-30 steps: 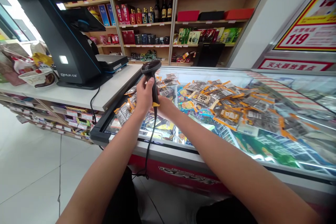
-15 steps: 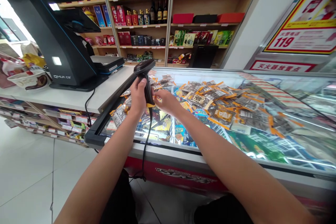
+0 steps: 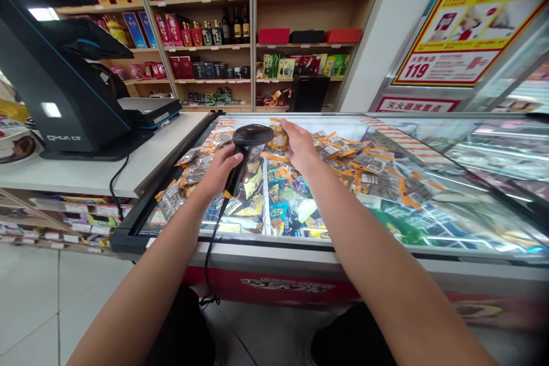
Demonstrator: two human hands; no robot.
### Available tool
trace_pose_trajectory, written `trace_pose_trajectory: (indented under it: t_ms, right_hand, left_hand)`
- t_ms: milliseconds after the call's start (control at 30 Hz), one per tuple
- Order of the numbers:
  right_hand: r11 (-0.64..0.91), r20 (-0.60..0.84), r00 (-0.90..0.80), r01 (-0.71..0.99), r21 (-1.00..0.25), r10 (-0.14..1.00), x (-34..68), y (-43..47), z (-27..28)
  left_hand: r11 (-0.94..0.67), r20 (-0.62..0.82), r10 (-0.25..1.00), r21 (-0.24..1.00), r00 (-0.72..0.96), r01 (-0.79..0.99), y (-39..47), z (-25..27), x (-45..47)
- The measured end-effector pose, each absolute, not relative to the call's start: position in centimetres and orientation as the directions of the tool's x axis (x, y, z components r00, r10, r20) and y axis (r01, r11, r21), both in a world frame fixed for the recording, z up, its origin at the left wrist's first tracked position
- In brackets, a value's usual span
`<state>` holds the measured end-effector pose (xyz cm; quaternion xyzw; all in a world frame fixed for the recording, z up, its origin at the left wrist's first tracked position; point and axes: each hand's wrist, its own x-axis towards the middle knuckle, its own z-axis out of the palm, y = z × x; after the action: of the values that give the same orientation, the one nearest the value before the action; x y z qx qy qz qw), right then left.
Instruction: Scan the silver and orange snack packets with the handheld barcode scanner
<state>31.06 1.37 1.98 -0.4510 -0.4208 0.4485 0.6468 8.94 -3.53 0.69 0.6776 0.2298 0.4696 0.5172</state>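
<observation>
My left hand [image 3: 219, 170] is wrapped round the handle of a black handheld barcode scanner [image 3: 253, 135], its cord hanging down in front of the freezer. The scanner's head points right, towards a small orange-edged snack packet [image 3: 277, 138]. My right hand [image 3: 301, 147] pinches that packet by its right side and holds it upright, a short gap from the scanner head. Beneath both hands lies the glass top of a chest freezer [image 3: 274, 244]. Similar packets lie on the glass in a right pile [image 3: 371, 170] and a left pile [image 3: 198, 167].
On the left, a white counter [image 3: 160, 151] bears a black checkout terminal [image 3: 79, 80] and a flat scale plate [image 3: 150, 107]. Behind the freezer rise shelves [image 3: 300, 46] of boxes and bottles. Colourful wrapped goods [image 3: 278, 206] show through the glass.
My right hand has moved up and away from the scanner handle, and a packet now shows in its fingers. The scanner's head has turned towards that packet. The view has swung right.
</observation>
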Motion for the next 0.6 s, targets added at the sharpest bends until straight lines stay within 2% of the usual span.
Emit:
trace_pose_trajectory:
  t_ms: [67, 133, 300, 433, 600]
  right_hand:
    - [0.122, 0.065, 0.177, -0.334, -0.935, 0.982, 31.6, 1.4, 1.9]
    - [0.094, 0.068, 0.083, -0.369, -0.925, 0.994, 32.1, 1.3, 1.6]
    - [0.316, 0.316, 0.027, -0.173, -0.933, 0.948, 32.6, 0.8, 0.8]
    - [0.358, 0.358, 0.003, -0.017, -0.933, 0.934, 32.1, 0.3, 1.0]
    - [0.393, 0.393, 0.018, 0.019, -0.919, 0.919, 31.6, 0.0, 1.2]
  left_hand:
    - [-0.343, 0.391, 0.796, 0.920, 0.462, -0.189, -3.5, 0.5, 9.0]
    - [-0.321, 0.380, 0.806, 0.925, 0.454, -0.205, -3.6, 0.5, 9.0]
    - [-0.275, 0.343, 0.775, 0.939, 0.531, -0.205, -3.8, 0.7, 8.9]
    - [-0.206, 0.298, 0.702, 0.954, 0.647, -0.216, -4.4, 1.0, 8.9]
    - [-0.069, 0.187, 0.642, 0.980, 0.744, -0.187, -4.9, 1.1, 9.0]
